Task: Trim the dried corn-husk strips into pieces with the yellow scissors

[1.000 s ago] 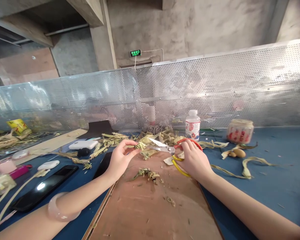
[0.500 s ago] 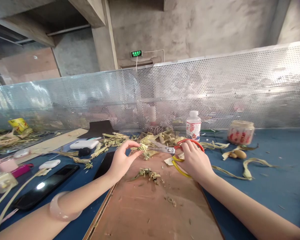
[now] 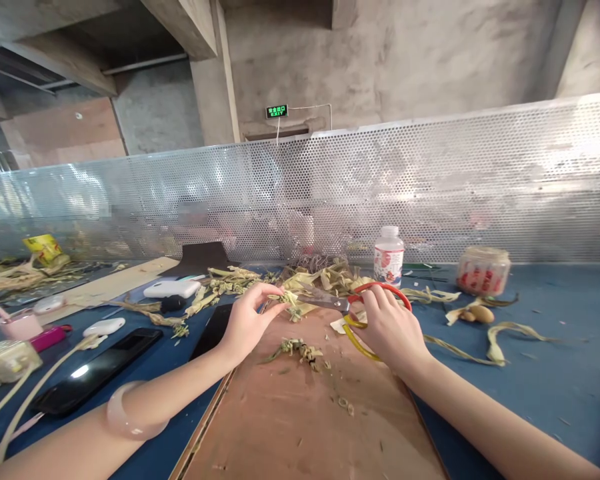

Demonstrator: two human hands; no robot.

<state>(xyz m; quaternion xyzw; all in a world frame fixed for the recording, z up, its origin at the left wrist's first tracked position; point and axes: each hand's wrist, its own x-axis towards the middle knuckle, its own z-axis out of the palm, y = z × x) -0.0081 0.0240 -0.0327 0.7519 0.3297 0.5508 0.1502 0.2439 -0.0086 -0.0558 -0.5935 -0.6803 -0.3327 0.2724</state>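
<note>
My left hand [image 3: 253,321] pinches a small bundle of dried, pale green plant strips [image 3: 291,300] between thumb and fingers. My right hand [image 3: 391,327] is wrapped round the handles of a pair of scissors [image 3: 336,303], one loop red-orange and the other yellow. The scissor blades point left, close to the bundle, and look parted. Beneath both hands lies a brown wooden board [image 3: 300,407], with dried plant scraps [image 3: 300,352] and small curled rings [image 3: 345,404] on it. Behind the hands is a heap of dried leaves [image 3: 325,275].
A white bottle [image 3: 389,257] and a glass jar [image 3: 483,271] stand at the back right. Phones [image 3: 97,370], a white case [image 3: 173,289] and cables [image 3: 40,393] lie left on the blue table [image 3: 545,400]. A perforated metal screen [image 3: 430,187] runs along the back.
The view has shifted slightly, so everything sits a little lower and further right. The scissor blades look a little closer together. Both hands keep their holds.
</note>
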